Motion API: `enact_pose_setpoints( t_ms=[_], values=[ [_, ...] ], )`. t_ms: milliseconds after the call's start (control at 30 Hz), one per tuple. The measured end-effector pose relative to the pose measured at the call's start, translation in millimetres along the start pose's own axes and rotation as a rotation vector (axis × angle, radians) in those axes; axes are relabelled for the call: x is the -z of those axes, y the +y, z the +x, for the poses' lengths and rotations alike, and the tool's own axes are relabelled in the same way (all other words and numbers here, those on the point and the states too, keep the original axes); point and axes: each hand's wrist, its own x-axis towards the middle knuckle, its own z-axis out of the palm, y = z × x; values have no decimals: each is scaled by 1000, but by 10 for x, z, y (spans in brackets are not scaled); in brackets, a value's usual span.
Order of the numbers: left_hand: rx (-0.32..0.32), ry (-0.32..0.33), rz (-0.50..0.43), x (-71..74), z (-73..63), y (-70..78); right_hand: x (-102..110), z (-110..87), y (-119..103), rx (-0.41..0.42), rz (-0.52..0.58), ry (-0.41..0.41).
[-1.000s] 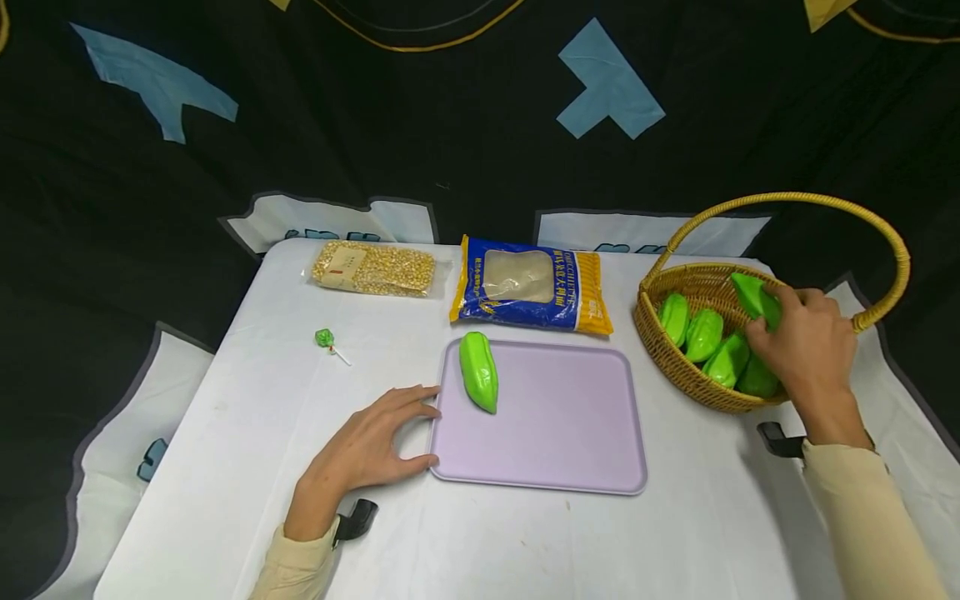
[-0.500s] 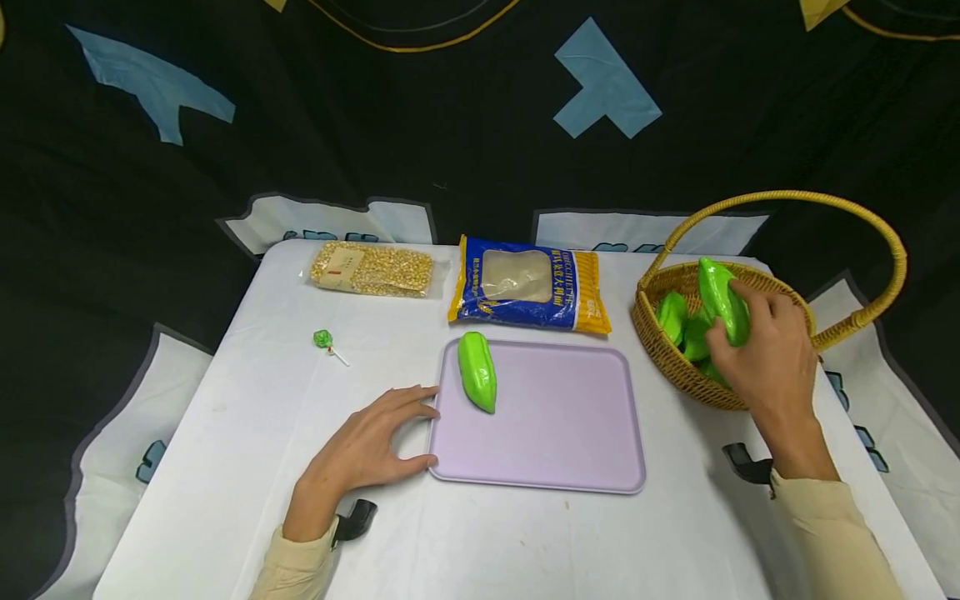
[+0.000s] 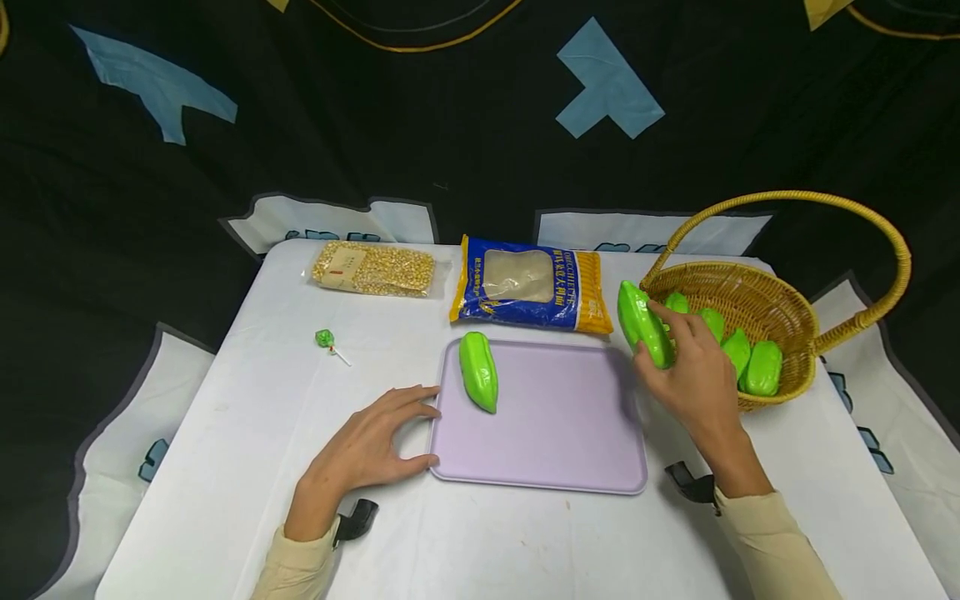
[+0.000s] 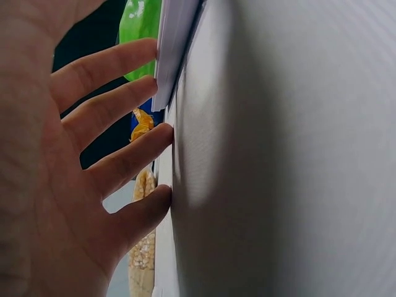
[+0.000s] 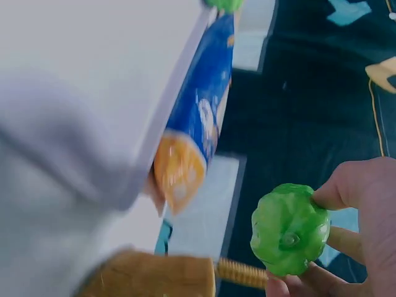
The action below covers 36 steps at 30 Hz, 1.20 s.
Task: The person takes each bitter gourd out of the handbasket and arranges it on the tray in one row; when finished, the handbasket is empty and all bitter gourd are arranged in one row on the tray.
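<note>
My right hand (image 3: 693,375) grips a glossy green ribbed toy vegetable (image 3: 643,325) between thumb and fingers, raised just left of the wicker basket (image 3: 686,385). Its lobed end, with a small nub, faces the camera in the right wrist view, where the toy vegetable (image 5: 291,230) sits against my fingertips. More pieces like it lie in the basket, partly behind my hand. Another green toy vegetable (image 3: 478,372) lies on the left part of the lilac tray (image 3: 562,417). My left hand (image 3: 367,442) is spread at the tray's left edge, with fingertips touching its rim.
Behind the tray lies a blue and yellow pasta bag (image 3: 528,286). To its left is a clear pack of corn kernels (image 3: 375,268). A green lollipop (image 3: 326,338) lies on the white table (image 3: 247,400) at left. The basket's tall handle (image 3: 787,197) arches above it.
My right hand has lifted the green toy vegetable out of the basket and carried it left, toward the tray's right edge. The left hand and the tray have stayed put.
</note>
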Motion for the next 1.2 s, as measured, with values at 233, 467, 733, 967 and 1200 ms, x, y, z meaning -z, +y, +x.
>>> enact_pose_setpoints(
  t_ms=[233,467,733,967,1200],
  values=[
    [3,-2,-3,-8,-5,8,-278,-61,-195,46,48,-73],
    [2,2,5,-13,-8,8,-504,-94,-399,17,192,-236],
    [2,2,19,-3,-13,21,-724,-105,-617,-16,264,-382],
    [-14,11,15,-22,-35,48,-911,-133,-775,-46,268,-474],
    [-31,17,25,-26,-50,58,-1024,-153,-873,-67,287,-493]
  ],
)
